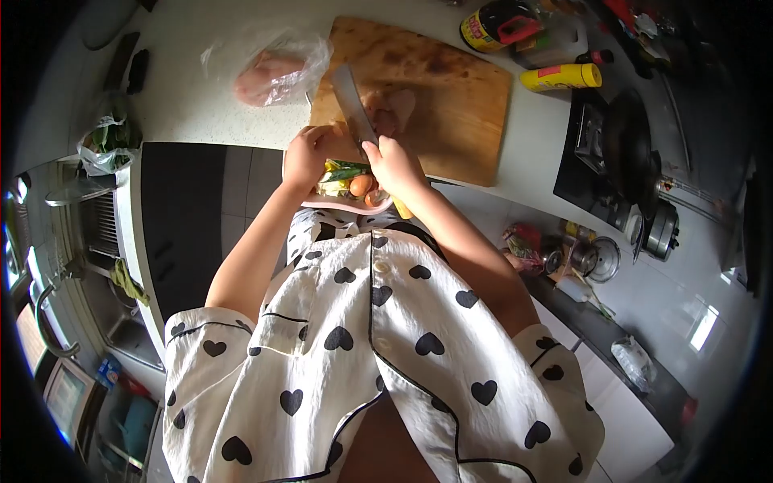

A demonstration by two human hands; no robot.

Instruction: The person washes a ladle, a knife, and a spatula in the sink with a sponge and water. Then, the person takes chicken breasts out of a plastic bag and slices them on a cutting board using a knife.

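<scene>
My right hand is wrapped round a kitchen knife; its broad blade points away from me over the near left part of the wooden cutting board. Pale pink raw meat lies on the board just right of the blade. My left hand is closed at the board's near left corner, beside the blade; what its fingers hold is hard to make out. Beneath both hands a pink-rimmed bin contains green scraps and eggshell.
A clear plastic bag with raw meat lies left of the board. At the right stand a dark sauce bottle, a yellow bottle on its side, and a wok on the stove. The sink is at far left.
</scene>
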